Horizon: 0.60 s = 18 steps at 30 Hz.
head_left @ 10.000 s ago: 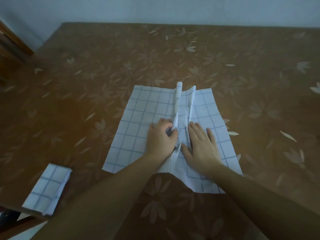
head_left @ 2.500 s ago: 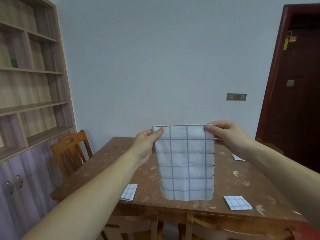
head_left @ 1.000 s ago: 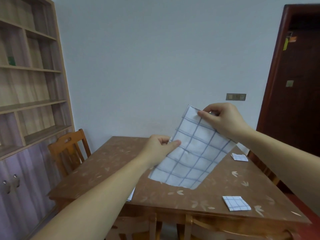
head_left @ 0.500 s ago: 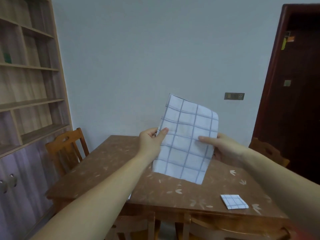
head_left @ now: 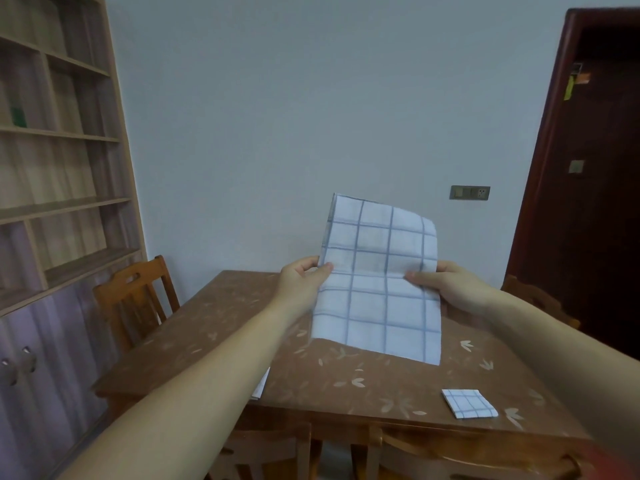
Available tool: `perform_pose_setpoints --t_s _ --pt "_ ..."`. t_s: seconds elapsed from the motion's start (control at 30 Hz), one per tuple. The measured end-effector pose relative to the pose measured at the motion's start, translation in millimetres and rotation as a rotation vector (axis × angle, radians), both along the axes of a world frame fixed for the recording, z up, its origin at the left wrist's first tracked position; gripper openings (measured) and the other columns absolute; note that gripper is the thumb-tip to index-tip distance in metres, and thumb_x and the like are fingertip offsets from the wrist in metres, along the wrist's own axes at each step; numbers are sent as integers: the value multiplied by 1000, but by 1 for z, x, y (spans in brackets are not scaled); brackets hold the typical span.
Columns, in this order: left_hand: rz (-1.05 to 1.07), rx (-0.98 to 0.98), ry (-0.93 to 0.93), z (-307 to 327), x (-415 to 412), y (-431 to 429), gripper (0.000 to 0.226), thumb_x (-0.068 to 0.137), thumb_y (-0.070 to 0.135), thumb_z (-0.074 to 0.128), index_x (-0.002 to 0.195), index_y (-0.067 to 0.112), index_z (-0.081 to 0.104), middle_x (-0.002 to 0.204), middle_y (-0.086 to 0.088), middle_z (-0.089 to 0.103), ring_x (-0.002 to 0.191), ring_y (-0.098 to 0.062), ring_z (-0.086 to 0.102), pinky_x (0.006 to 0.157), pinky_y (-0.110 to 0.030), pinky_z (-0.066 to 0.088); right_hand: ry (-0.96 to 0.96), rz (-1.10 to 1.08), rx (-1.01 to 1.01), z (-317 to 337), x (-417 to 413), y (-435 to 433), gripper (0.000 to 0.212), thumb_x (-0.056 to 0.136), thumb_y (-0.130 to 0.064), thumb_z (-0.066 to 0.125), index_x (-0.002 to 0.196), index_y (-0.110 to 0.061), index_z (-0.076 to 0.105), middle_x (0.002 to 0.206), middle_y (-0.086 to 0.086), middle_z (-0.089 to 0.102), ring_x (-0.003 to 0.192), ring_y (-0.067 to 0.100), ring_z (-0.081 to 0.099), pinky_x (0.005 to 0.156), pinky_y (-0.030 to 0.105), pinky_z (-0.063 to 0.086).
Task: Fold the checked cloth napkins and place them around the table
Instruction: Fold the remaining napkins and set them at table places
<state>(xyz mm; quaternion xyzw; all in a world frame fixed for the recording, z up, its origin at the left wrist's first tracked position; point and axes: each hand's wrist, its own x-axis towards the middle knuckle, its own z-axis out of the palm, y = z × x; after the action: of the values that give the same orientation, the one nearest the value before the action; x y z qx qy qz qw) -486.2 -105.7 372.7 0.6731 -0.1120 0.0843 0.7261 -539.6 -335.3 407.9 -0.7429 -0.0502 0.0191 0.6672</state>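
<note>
held napkin: we see the white cloth napkin with blue checks point(head_left: 377, 282) up in the air over the table, roughly upright, flat face toward us, top half standing above the hands.
left hand: left hand point(head_left: 304, 282) pinches the napkin's left edge at mid-height, thumb on the front, fingers curled behind.
right hand: right hand point(head_left: 446, 285) grips the right edge at about the same height, thumb on the front, fingers behind the cloth.
table: brown wooden table with pale leaf pattern point(head_left: 207, 341), below the held napkin.
folded napkin: small folded checked square point(head_left: 469, 403) lies flat near the table's front right edge.
second folded napkin: white corner point(head_left: 260, 386) peeks out at the front left edge, mostly hidden by the left forearm.
chair: orange-brown wooden chair point(head_left: 135, 299) at the table's left side.
</note>
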Motion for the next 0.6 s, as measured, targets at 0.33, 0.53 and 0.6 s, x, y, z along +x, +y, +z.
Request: perform_pose_setpoints --t_s 0.33,0.53,0.6 --pt "-57 -114 172 11 -10 -4 16 94 -2 51 97 -3 67 94 -22 72 81 -29 68 77 -38 57 -37 32 -42 2 -1 -6 36 99 0 41 90 -16 72 93 3 75 83 18 72 74 30 58" --pt "-86 -82 280 17 -17 3 17 92 6 59 78 10 67 51 -3 66 39 -16 60 38 -16 44 -65 69 -216 5 -4 -11 48 96 4 38 83 -17 79 109 12 73 104 36 65 101 52 45" --pt "-64 -66 291 16 -17 4 12 89 19 68 81 10 69 68 -7 70 53 -19 65 51 -22 50 -76 75 -244 6 -6 -13 48 96 6 37 86 -16 79 110 12 73 109 35 65 102 51 48"
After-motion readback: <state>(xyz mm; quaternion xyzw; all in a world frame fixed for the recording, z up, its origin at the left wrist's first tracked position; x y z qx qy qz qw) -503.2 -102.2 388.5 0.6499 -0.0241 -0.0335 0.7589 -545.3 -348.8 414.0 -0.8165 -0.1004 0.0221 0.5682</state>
